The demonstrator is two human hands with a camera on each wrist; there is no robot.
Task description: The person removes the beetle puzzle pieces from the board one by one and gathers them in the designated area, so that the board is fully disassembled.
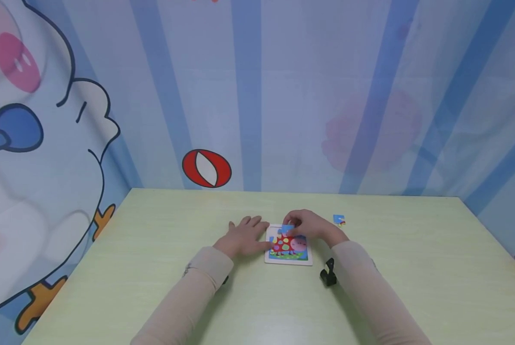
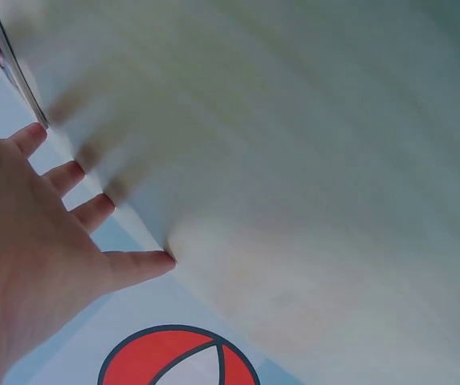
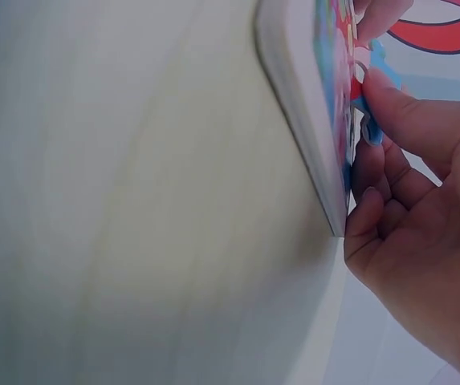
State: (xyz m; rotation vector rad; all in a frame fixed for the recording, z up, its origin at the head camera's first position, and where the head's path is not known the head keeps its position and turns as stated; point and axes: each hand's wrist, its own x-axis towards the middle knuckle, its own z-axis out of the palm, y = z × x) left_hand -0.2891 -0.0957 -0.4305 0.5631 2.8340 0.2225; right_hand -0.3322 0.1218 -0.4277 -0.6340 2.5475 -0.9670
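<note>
A small jigsaw puzzle board (image 1: 288, 262) with a white rim lies on the table, showing a pink pig in a red spotted outfit. Above its upper part, my right hand (image 1: 310, 225) pinches a blue puzzle piece (image 1: 287, 229) between thumb and fingers. The right wrist view shows this piece (image 3: 372, 128) tilted against the picture side of the board. My left hand (image 1: 245, 238) rests with spread fingers at the board's left side, its thumb reaching over the rim. In the left wrist view, the fingertips of the left hand (image 2: 49, 233) touch the tabletop.
Another blue puzzle piece (image 1: 339, 220) lies on the table to the right, beyond the right wrist. A small black object (image 1: 328, 273) shows beside the right sleeve. Behind the pale table (image 1: 175, 211) hangs a striped blue backdrop (image 1: 283, 96) with cartoon figures.
</note>
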